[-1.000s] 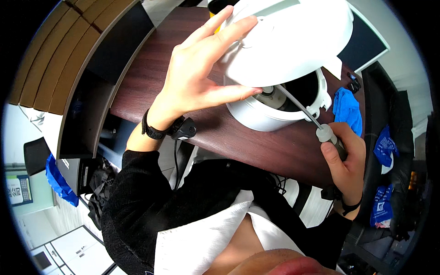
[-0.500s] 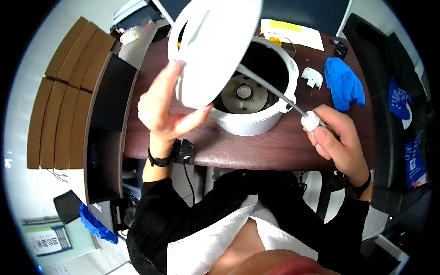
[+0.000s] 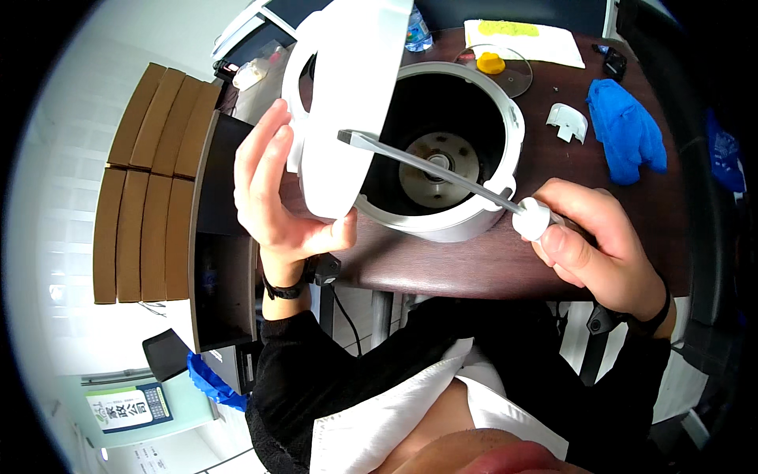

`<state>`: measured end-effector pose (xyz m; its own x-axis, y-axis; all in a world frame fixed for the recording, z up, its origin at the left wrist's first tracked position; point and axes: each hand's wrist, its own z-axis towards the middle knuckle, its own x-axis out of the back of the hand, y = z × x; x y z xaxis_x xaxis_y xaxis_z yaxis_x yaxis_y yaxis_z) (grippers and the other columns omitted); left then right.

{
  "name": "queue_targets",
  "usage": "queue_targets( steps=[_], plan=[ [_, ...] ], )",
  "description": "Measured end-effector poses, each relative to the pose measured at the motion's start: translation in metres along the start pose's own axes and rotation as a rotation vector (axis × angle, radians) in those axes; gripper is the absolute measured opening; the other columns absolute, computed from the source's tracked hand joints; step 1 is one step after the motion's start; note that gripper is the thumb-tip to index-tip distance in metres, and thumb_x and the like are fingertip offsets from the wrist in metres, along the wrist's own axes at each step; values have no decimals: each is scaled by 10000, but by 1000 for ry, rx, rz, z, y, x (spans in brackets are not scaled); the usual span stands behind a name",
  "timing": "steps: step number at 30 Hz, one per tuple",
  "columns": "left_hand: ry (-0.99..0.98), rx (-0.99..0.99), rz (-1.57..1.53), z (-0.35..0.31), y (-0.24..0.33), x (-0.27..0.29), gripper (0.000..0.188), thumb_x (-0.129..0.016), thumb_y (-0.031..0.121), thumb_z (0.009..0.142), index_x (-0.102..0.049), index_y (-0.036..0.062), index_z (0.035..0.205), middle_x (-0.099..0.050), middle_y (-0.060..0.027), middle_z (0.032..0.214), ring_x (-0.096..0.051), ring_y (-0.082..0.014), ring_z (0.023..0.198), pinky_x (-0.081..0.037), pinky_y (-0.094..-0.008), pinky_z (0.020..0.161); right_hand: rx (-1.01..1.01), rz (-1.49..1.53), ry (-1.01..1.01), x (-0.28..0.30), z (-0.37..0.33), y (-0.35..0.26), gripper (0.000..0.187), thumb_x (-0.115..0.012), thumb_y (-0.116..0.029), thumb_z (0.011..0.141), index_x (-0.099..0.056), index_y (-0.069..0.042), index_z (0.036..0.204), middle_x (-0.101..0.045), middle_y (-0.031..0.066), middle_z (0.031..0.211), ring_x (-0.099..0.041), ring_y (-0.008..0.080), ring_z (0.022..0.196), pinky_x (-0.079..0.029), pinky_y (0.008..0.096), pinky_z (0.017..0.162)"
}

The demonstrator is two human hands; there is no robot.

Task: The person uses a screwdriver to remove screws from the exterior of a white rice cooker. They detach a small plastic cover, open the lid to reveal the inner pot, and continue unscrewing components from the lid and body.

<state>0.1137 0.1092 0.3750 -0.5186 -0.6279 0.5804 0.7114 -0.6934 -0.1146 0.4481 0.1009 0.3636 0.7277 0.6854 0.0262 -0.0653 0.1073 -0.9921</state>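
Note:
A white rice cooker (image 3: 512,130) stands on the dark table, its lid (image 3: 355,87) raised at the left. No pot sits inside, so a round, stained heating plate (image 3: 414,178) shows at the bottom. My left hand (image 3: 272,205) holds the lid by its edge, fingers behind it and thumb at the near corner. My right hand (image 3: 596,241) is closed round the handle of a flat-blade screwdriver (image 3: 438,169). Its shaft passes over the cooker's opening, and the blade tip overlaps the lid's edge; I cannot tell whether they touch. The palm hides most of the handle.
Right of the cooker lie a white plastic piece (image 3: 568,121) and a blue cloth (image 3: 626,130). Behind it are a glass lid (image 3: 517,75) with a yellow knob, a white cloth (image 3: 560,47) and a bottle (image 3: 418,33). Cardboard boxes (image 3: 130,237) are stacked at the left.
The screwdriver's tip, hidden behind the lid before, now shows in front of it, further left. The lid has turned more edge-on, and the whole view has shifted slightly.

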Motion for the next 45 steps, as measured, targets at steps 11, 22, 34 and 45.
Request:
queue_targets(
  steps=[11,22,34,45],
  plan=[
    [169,-37,17,11,-7,-9,871,-647,610,724,-491,3,1330,-603,-235,1245,-519,-410,1209,-444,-520,979,-60,174,-34,-1,4,5,379,-497,-352,998,-545,23,967,-485,-7,632,-371,17,479,-281,191,456],
    [26,124,-180,25,3,-6,872,-662,478,720,-437,-11,1405,-527,-296,1322,-405,-503,1312,-438,-581,992,-71,330,-198,16,13,15,375,-441,-289,1025,-571,54,945,-487,-3,602,-337,2,411,-262,173,398],
    [83,117,-155,25,8,-9,837,-620,446,740,-441,-40,1397,-443,-386,1352,-464,-494,1269,-437,-570,994,-54,405,-232,17,22,22,368,-453,-290,1023,-569,57,980,-499,8,651,-334,3,423,-264,171,395],
    [88,158,-176,23,10,-9,835,-619,435,740,-436,-44,1399,-409,-394,1379,-417,-492,1312,-386,-575,1036,-151,191,-196,9,15,2,382,-460,-374,1010,-509,-3,935,-468,-4,600,-347,7,435,-264,177,404]
  ],
)
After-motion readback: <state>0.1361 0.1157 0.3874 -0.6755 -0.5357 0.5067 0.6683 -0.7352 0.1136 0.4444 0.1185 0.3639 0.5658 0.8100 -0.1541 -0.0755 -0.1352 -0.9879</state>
